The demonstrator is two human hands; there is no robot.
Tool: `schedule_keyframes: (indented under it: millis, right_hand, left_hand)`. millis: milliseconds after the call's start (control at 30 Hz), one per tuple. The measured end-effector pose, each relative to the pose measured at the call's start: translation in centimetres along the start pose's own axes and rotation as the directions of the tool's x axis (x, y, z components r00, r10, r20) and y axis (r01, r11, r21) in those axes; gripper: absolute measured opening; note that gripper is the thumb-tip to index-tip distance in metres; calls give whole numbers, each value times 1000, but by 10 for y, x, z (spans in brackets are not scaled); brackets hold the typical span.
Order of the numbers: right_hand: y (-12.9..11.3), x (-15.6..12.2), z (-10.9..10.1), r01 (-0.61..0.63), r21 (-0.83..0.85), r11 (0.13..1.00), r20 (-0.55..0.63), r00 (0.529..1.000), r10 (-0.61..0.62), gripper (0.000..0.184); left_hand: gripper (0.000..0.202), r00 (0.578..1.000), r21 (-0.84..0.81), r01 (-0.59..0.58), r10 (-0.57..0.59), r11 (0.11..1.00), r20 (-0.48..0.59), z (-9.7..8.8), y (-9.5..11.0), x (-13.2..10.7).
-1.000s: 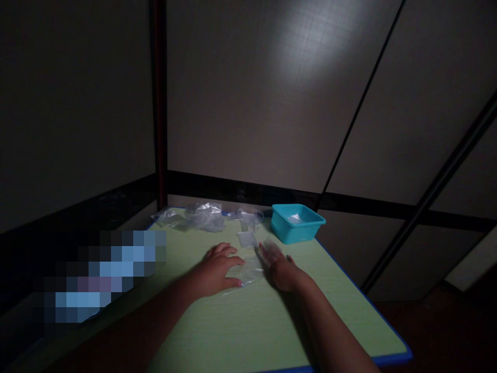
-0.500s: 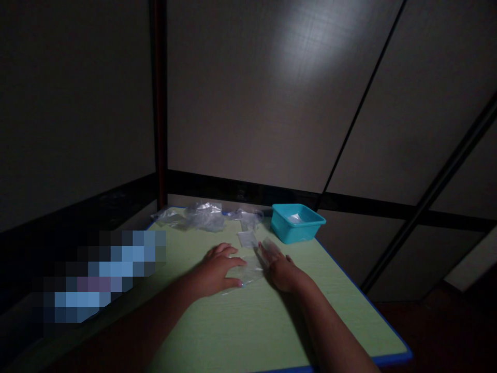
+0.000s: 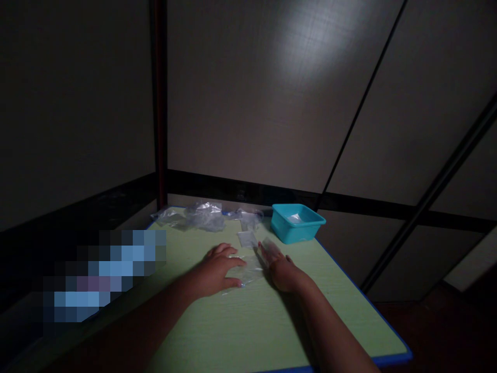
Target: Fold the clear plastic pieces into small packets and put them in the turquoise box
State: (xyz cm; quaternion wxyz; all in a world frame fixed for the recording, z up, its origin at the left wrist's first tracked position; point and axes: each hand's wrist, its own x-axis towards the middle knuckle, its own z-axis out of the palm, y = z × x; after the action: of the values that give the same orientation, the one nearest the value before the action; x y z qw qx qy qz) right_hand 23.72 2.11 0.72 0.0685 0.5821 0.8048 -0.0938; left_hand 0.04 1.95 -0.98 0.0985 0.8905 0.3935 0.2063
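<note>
Forearms point(image 3: 330, 326) cropped btm; clr film point(image 3: 253, 272) outline unclear.

Dim — soft glare on the wall panel point(image 3: 260, 98).

You are facing a smooth worktop point(image 3: 233, 331) with faint wood-like grain; clear plastic film point(image 3: 254, 270) is gleaming before you, crumpled plastic point(image 3: 205, 217) is glinting far left, a plastic basin point(image 3: 287, 233) is looking smooth far right.
</note>
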Motion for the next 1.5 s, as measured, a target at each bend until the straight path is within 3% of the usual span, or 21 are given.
schedule_keyframes:
  millis: [1500]
  right_hand:
    - [-1,-3,-1,24,47,999,-41,999,-22,84]
  left_hand:
    - [48,1000,-3,11,-11,1000,17,-1,0,0]
